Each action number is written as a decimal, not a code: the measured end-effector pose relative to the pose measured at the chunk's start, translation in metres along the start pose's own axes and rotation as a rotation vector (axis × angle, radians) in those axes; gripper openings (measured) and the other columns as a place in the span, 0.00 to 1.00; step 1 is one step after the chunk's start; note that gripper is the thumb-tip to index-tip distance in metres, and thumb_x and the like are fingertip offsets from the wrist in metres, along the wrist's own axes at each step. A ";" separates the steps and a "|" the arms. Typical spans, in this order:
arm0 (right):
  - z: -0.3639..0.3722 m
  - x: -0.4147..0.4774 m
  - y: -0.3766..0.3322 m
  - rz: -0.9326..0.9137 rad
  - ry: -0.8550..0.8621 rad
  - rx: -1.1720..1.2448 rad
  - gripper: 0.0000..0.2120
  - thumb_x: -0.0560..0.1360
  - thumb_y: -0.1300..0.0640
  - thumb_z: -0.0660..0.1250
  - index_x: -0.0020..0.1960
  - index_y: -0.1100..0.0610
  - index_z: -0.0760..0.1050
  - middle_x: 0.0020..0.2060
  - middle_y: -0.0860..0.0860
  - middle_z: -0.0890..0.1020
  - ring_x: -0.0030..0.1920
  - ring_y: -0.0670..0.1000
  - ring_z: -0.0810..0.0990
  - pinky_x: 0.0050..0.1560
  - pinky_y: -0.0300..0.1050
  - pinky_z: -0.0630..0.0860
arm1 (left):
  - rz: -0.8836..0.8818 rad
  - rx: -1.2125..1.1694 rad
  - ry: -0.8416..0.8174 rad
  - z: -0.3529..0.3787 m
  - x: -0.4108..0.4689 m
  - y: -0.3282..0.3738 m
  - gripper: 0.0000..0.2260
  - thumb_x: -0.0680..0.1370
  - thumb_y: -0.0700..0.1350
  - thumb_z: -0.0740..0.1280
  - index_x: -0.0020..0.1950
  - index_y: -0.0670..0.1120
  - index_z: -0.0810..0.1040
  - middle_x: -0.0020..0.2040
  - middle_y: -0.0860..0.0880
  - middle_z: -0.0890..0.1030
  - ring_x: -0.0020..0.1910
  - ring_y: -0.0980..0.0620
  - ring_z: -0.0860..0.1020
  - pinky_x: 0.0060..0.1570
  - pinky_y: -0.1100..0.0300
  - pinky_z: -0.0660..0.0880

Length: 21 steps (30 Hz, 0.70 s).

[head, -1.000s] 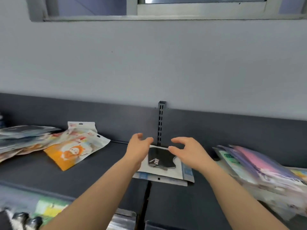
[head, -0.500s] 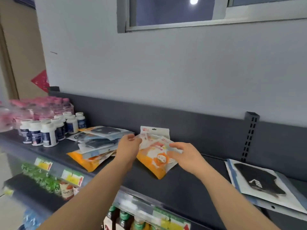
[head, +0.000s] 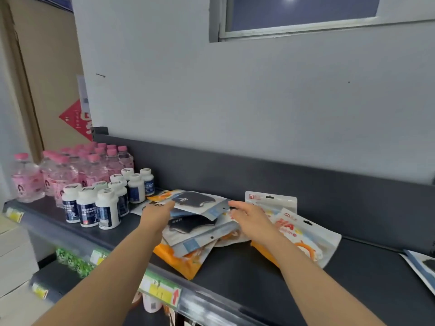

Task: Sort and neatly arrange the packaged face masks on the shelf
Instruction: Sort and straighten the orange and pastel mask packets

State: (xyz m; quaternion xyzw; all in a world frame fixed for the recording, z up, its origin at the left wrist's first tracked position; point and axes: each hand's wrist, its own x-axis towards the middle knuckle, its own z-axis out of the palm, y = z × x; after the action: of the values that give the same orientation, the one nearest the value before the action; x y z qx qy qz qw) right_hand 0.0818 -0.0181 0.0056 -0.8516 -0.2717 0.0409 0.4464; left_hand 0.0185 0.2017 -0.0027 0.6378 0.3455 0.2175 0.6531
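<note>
head view: a loose pile of mask packs (head: 188,234) lies on the dark shelf (head: 247,278), just right of the white jars (head: 106,208). the top pack (head: 200,203) holds a black mask. its long axis runs left to right, sloping a little down to the right, and its hang hole is at the right end. the second pack (head: 193,228), also a black mask, has its hole end turned towards the near right. orange packs (head: 181,262) stick out below, over the front edge. both black masks carry small white print, too blurred to read.

right of the pile lie two white-and-orange packs (head: 303,236) with their hang tabs towards the back panel. the nearer one shows red letters "HA", and each tab has a small red logo. the jar labels are dark blue and unreadable. a yellow price tag (head: 162,292) bears a red arrow.

the left hand (head: 157,209) reaches to the top pack's left edge with its fingers stretched out. the right hand (head: 251,217) is spread flat by that pack's right end. neither hand grips anything.

half a second ago both hands were at the orange pack, and they are now at the pile. the lone black-mask pack (head: 421,264) has slid to the far right edge of the view.
</note>
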 end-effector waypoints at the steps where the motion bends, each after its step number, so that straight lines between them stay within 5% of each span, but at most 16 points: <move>1: 0.004 0.008 -0.003 -0.002 -0.030 0.007 0.20 0.80 0.55 0.59 0.71 0.48 0.69 0.69 0.46 0.71 0.63 0.45 0.72 0.53 0.34 0.67 | -0.007 0.003 -0.005 0.000 0.008 0.000 0.32 0.80 0.51 0.67 0.78 0.40 0.59 0.75 0.42 0.66 0.66 0.40 0.69 0.61 0.48 0.67; 7: 0.027 0.053 -0.003 -0.063 -0.263 -0.241 0.37 0.69 0.46 0.75 0.74 0.43 0.63 0.74 0.44 0.61 0.73 0.50 0.60 0.71 0.49 0.63 | -0.032 0.026 -0.018 0.002 0.035 0.002 0.24 0.80 0.50 0.66 0.71 0.39 0.70 0.64 0.40 0.75 0.57 0.42 0.75 0.52 0.52 0.70; 10: 0.037 0.077 0.002 -0.121 -0.100 -0.316 0.18 0.78 0.50 0.64 0.68 0.46 0.73 0.68 0.47 0.74 0.66 0.51 0.72 0.68 0.49 0.67 | 0.012 0.058 0.013 -0.001 0.044 0.001 0.16 0.77 0.46 0.68 0.60 0.37 0.76 0.47 0.38 0.77 0.42 0.47 0.73 0.39 0.55 0.69; 13: 0.025 0.094 0.002 -0.139 0.102 -0.231 0.13 0.82 0.54 0.58 0.60 0.51 0.79 0.56 0.47 0.81 0.57 0.51 0.77 0.54 0.42 0.72 | 0.015 0.080 0.087 -0.006 0.059 -0.003 0.06 0.76 0.41 0.68 0.48 0.39 0.74 0.42 0.41 0.71 0.36 0.49 0.67 0.34 0.57 0.63; 15: 0.015 0.103 0.005 -0.144 0.162 -0.208 0.13 0.82 0.56 0.57 0.42 0.49 0.77 0.39 0.44 0.79 0.44 0.51 0.76 0.41 0.41 0.69 | -0.012 0.098 0.067 -0.005 0.064 -0.003 0.08 0.76 0.42 0.69 0.51 0.38 0.74 0.44 0.40 0.72 0.37 0.49 0.69 0.34 0.58 0.64; 17: 0.014 0.107 0.006 -0.158 0.169 -0.200 0.17 0.81 0.58 0.57 0.34 0.51 0.68 0.30 0.45 0.71 0.35 0.49 0.70 0.36 0.45 0.64 | -0.068 0.089 0.045 -0.002 0.070 -0.005 0.20 0.76 0.44 0.71 0.63 0.35 0.73 0.48 0.36 0.77 0.43 0.44 0.76 0.36 0.57 0.66; 19: 0.015 0.108 0.004 -0.161 0.140 -0.190 0.16 0.81 0.58 0.58 0.35 0.52 0.72 0.31 0.48 0.75 0.37 0.52 0.73 0.38 0.47 0.68 | -0.085 0.074 0.036 0.001 0.075 -0.005 0.27 0.75 0.47 0.73 0.68 0.34 0.71 0.50 0.35 0.79 0.49 0.40 0.79 0.39 0.55 0.68; 21: 0.017 0.110 0.001 -0.158 0.114 -0.188 0.12 0.81 0.58 0.58 0.47 0.56 0.80 0.44 0.52 0.82 0.47 0.54 0.79 0.47 0.48 0.72 | -0.082 0.048 0.037 0.001 0.082 -0.004 0.24 0.75 0.48 0.73 0.63 0.34 0.74 0.43 0.40 0.77 0.44 0.44 0.76 0.40 0.54 0.71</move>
State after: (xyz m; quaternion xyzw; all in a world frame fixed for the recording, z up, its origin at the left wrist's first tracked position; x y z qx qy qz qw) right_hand 0.1698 0.0492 0.0136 -0.8667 -0.3148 -0.0683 0.3809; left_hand 0.0736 0.2602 -0.0207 0.6344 0.3885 0.1941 0.6395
